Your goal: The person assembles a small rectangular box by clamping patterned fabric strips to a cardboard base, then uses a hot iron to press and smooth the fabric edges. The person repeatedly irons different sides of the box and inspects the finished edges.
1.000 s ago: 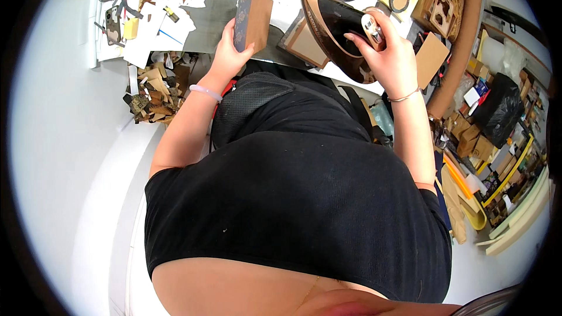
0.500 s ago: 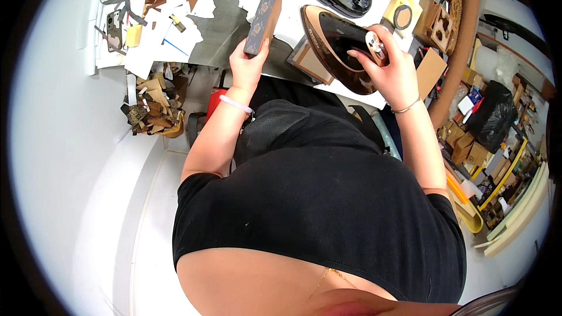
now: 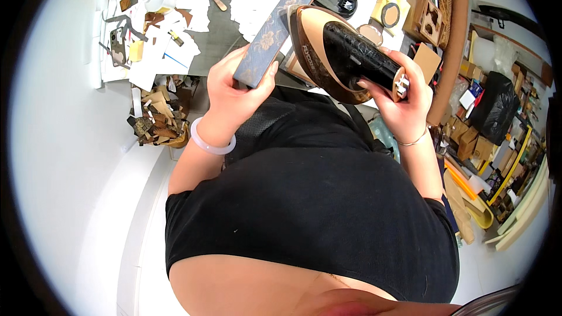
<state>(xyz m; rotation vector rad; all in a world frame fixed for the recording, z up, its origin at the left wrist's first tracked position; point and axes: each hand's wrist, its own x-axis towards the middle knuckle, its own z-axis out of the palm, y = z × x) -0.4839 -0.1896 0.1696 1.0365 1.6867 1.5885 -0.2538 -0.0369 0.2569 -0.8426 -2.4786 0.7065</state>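
My left hand (image 3: 241, 90) grips the lower end of a long, narrow box-like piece (image 3: 272, 35) covered in blue-grey floral material. It is held tilted, its far end leaning up to the right. In my right hand (image 3: 404, 90) is a cordless clothes iron (image 3: 345, 52), black and rose-gold, gripped by its handle. The iron is raised off the table, its soleplate edge turned toward the floral piece. Its front edge overlaps that piece in view; whether they touch I cannot tell. Behind both lies the iron's black base (image 3: 333, 1), partly hidden by the floral piece.
On the table (image 3: 225, 35) lie white paper scraps, a phone (image 3: 118, 45), a red lid with a brush (image 3: 216, 1) and a cutter (image 3: 175, 37). Cardboard and wooden boxes (image 3: 430, 23) stand at the right. A bin of offcuts (image 3: 161, 114) sits below the left edge.
Both hands have come closer to each other and to me. The floral piece has turned to show its broad face and tilted right. The iron has rolled, bringing its front edge up to the piece.
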